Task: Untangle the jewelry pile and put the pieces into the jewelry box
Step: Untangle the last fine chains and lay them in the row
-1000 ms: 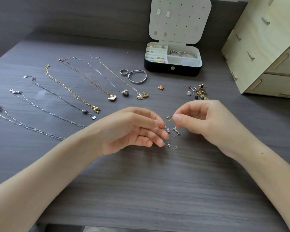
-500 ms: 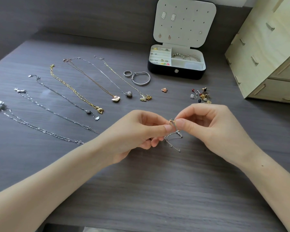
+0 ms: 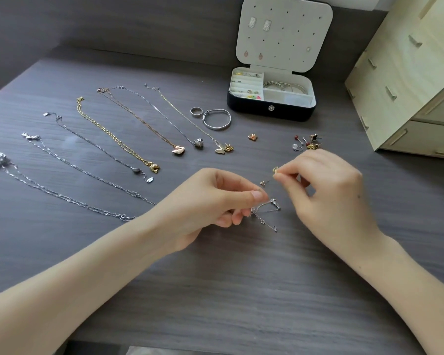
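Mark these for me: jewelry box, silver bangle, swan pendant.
jewelry box (image 3: 249,110): head view, black front wall.
silver bangle (image 3: 217,128): head view, near side of band.
swan pendant (image 3: 178,149): head view, swan's body.

A: Any txt, labels, nos. legible?
B: None. Jewelry box: plain front, nothing to read. Small tag on a chain, front-left of the box: too tiny to read.
A: OK, thx.
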Motion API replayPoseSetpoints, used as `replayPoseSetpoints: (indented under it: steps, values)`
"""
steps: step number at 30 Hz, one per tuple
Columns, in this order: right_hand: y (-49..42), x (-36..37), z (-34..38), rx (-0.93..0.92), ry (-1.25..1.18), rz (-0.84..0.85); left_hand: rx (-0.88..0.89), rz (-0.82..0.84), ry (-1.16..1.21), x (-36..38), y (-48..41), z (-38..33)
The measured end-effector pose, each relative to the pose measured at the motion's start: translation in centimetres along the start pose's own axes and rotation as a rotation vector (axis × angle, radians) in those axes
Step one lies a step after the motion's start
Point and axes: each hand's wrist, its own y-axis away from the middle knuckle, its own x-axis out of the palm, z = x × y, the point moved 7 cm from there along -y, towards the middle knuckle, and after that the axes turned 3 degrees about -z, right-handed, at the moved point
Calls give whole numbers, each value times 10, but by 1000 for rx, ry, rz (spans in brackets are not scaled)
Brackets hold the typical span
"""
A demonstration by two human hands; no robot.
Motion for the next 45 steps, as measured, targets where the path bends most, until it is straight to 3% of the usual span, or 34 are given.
replayPoseSetpoints:
  steps: [6, 10, 12, 15, 18, 25, 33, 42, 45]
  values:
    - [-1, 15, -37, 92, 195, 151, -73, 8, 112, -2, -1, 0]
    - [-2, 12, -35, 116, 210, 140, -88, 6, 133, -3, -2, 1]
    - [-3, 7, -25, 91, 124, 147, -93, 9, 143, -3, -2, 1]
    - [4, 12, -8, 64, -71, 322, -94, 19, 154, -3, -2, 0]
    - [13, 21, -4, 35, -82, 470, -95, 20, 162, -3, -2, 0]
    - [15, 26, -6, 122, -182, 567, -87, -17, 189, -6, -2, 0]
    - [14, 21, -2, 150, -187, 548, -76, -25, 211, -6, -1, 0]
    - [5, 17, 15, 178, -209, 279, -50, 11, 216, -5, -2, 0]
    - [5, 16, 10, 302, -291, 249, -29, 26, 211, -4, -2, -1]
